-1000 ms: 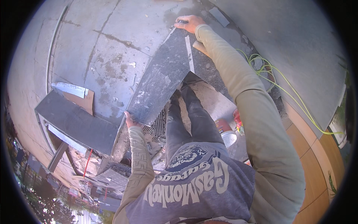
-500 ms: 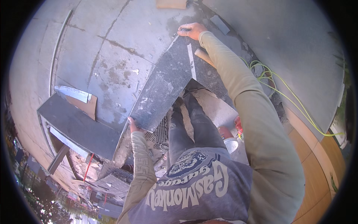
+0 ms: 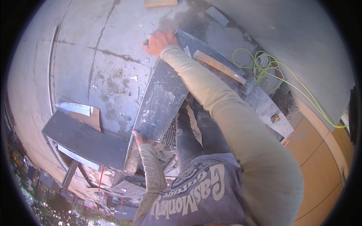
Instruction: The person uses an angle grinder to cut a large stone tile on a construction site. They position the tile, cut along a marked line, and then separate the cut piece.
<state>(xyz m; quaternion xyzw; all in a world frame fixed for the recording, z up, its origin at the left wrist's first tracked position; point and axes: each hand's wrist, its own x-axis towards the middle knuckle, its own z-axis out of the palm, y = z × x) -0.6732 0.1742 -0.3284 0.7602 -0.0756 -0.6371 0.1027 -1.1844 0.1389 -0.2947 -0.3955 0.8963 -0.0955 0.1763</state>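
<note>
A long dark grey slab (image 3: 163,96) slants away in front of my legs, its surface dusty with whitish scuffs. My left hand (image 3: 140,138) grips its near left corner, thumb at the edge and the other fingers mostly hidden. Just beyond the slab's far end is my right hand (image 3: 161,42), smeared by motion with its fingers bent; whether anything is in them I cannot make out. Under my right forearm another dark slab (image 3: 203,47) shows, and a wooden bar (image 3: 220,67) lies across it.
To the left lies another dark slab (image 3: 85,137), with cardboard (image 3: 95,118) and a pale strip behind it. A yellow-green cord (image 3: 264,71) is coiled at right. Beyond my right arm sits a grey panel (image 3: 266,105). Black mesh (image 3: 168,135) and rubble lie beside my legs.
My right hand has left the slab's far corner and swung left. The wooden bar and a grey panel at right show more fully. My left hand stays at the near corner.
</note>
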